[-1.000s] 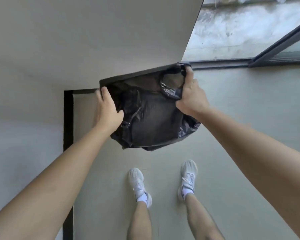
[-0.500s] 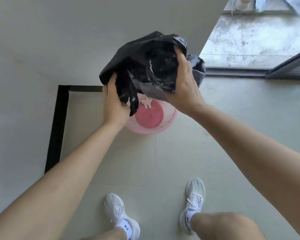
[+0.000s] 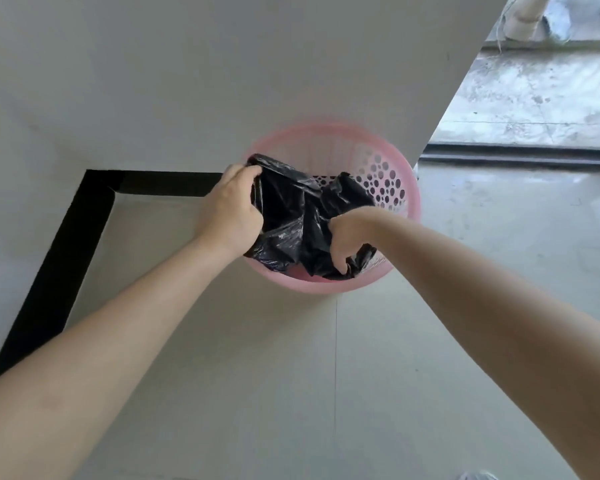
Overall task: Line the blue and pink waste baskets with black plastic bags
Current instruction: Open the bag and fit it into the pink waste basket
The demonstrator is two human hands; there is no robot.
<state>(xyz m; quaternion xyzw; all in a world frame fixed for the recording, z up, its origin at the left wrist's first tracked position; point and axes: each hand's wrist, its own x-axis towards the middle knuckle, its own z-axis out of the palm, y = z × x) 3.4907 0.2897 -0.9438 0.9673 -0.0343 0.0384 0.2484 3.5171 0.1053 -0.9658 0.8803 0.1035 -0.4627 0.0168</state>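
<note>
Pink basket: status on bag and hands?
Left hand and right hand both gripping black bag. Bag bunched inside pink basket, rim uncovered. Nothing blocking.

Pink basket (image 3: 392,181) on floor against wall (image 3: 187,81). Black bag (image 3: 291,216) bunched inside basket, not spread over rim. Left hand (image 3: 231,209) grips bag edge at basket's left rim. Right hand (image 3: 349,237) closed on bag inside basket, near front rim. Black skirting (image 3: 167,184) left of basket.
</note>
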